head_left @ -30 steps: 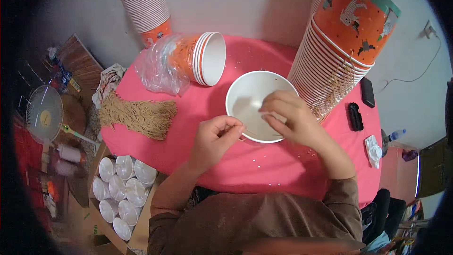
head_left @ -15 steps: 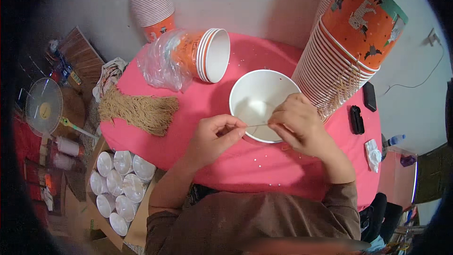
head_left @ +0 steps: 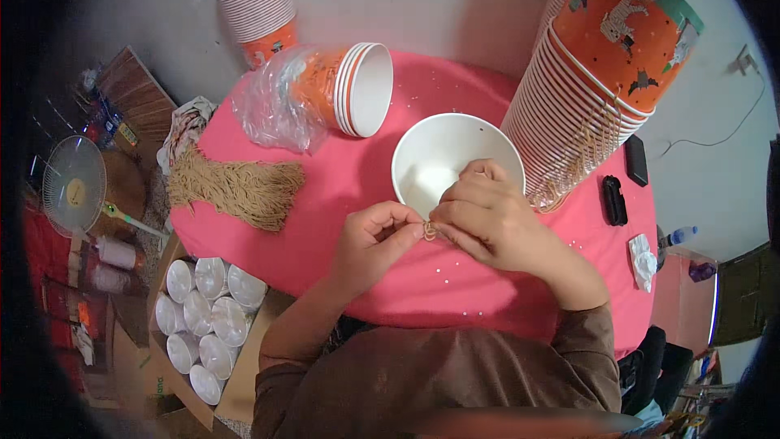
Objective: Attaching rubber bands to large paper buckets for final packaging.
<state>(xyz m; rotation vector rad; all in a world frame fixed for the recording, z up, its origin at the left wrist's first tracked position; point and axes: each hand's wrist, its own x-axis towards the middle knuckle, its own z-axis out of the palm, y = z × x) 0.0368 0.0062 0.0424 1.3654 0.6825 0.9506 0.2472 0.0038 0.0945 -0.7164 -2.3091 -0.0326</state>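
A white-lined paper bucket (head_left: 431,146) stands mouth up at the middle of the table. At its near rim my left hand (head_left: 375,245) pinches a thin tan cord between thumb and forefinger. My right hand (head_left: 496,215) is closed on the same cord, its fingertips close to the left ones, and it covers part of the bucket's mouth and rim. Small curled loops of the cord (head_left: 430,233) show below the fingertips. Left of the bucket lies a thick bundle of tan cords (head_left: 244,191).
A tall stack of orange printed buckets (head_left: 577,114) with cords hanging from it stands at right. Further left, nested buckets (head_left: 366,89) lie sideways in clear plastic. A black case (head_left: 614,200) and crumpled tissue (head_left: 643,262) lie at right. A carton of clear cups (head_left: 197,313) sits below left.
My hands have drawn together. The cord that was stretched straight between them is now curled into small loops. My right hand has shifted left and a little down.
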